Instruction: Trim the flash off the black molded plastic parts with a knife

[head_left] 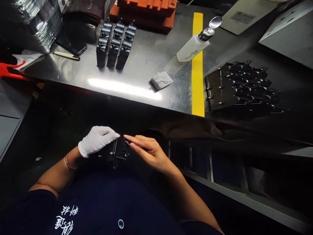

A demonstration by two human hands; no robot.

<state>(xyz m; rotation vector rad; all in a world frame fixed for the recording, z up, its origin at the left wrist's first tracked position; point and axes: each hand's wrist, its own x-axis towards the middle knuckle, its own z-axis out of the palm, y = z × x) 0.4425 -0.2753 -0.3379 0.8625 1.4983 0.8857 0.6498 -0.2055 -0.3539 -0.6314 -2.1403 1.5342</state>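
Note:
My left hand (99,140), in a white glove, is closed on the upper end of a glossy black part (121,150) in front of my body. Much of that part blends into the dark background, though a bright edge and round fittings show. My bare right hand (149,151) is just to its right, thumb and fingers pinched on a small pointed metal piece (127,142). The tip points toward the black part; whether they touch I cannot tell. Most of the metal piece is hidden in my fingers.
On the metal table (137,88) stand three black ridged parts (114,45), a folded grey cloth (161,80) and a white bottle (192,49). Beyond the yellow strip (197,71) are several black parts (239,85). Orange blocks (144,16) sit at the back.

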